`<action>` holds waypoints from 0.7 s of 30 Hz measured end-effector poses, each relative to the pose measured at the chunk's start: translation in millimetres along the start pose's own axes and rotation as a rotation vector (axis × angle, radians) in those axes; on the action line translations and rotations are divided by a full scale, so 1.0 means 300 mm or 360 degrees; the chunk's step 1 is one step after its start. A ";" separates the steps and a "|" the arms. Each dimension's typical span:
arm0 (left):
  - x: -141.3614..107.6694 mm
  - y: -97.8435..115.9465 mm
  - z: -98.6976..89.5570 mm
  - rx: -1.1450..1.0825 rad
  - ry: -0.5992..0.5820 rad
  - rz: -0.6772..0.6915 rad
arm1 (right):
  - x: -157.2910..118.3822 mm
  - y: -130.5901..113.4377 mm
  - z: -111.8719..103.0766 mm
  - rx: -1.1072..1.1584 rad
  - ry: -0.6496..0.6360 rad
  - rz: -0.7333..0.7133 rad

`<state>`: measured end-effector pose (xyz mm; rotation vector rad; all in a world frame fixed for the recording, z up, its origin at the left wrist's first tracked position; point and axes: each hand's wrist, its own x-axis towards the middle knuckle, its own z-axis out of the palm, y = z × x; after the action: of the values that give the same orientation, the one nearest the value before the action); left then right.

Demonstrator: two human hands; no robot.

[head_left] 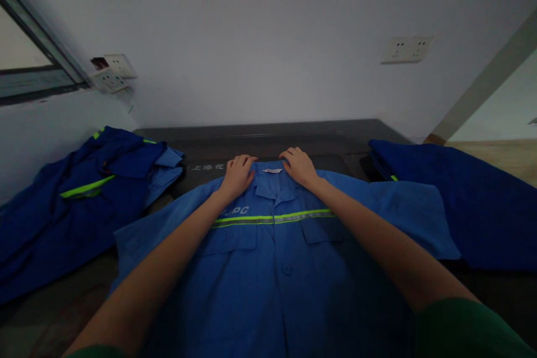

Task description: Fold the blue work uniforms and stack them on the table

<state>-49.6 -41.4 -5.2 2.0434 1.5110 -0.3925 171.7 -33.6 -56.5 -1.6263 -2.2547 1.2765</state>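
Observation:
A blue short-sleeved work shirt [260, 257] lies front side up, its collar at the far end and both sleeves spread out. A yellow-green and silver stripe crosses its chest below some white letters. My left hand [240, 174] rests on the left side of the collar, fingers bent over the shirt's far edge. On the collar's right side lies my right hand [298, 165], its fingers pointing inward toward the neck opening. A small white label [272, 170] shows between the hands. Whether the fingertips pinch the cloth is hard to tell.
Darker blue clothing [84, 201] is heaped at the left, with light blue cloth beside it. Another dark blue garment [470, 201] lies folded at the right. Behind the dark surface [251, 145] stands a white wall with sockets [408, 49]; a window frame is at upper left.

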 end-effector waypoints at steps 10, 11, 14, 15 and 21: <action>-0.104 0.141 0.001 -0.0435 -0.0388 0.0582 | -0.174 -0.016 -0.014 0.0268 -0.0432 -0.0560; -0.105 0.140 -0.001 -0.0382 -0.0379 0.0609 | -0.172 -0.013 -0.018 0.0256 -0.0434 -0.0562; -0.117 0.119 -0.015 -0.0330 -0.0352 0.0720 | -0.167 -0.008 -0.028 0.0258 -0.0429 -0.0545; -0.124 0.109 -0.021 -0.0332 -0.0353 0.0751 | -0.166 -0.008 -0.029 0.0270 -0.0425 -0.0534; -0.176 0.070 -0.069 -0.0260 -0.0538 0.0810 | -0.173 -0.033 -0.011 0.0291 -0.0436 -0.0464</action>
<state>-48.5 -74.5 45.3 2.0165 0.7640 -0.3702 188.4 -75.1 -27.8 -1.0711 -2.3269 1.6455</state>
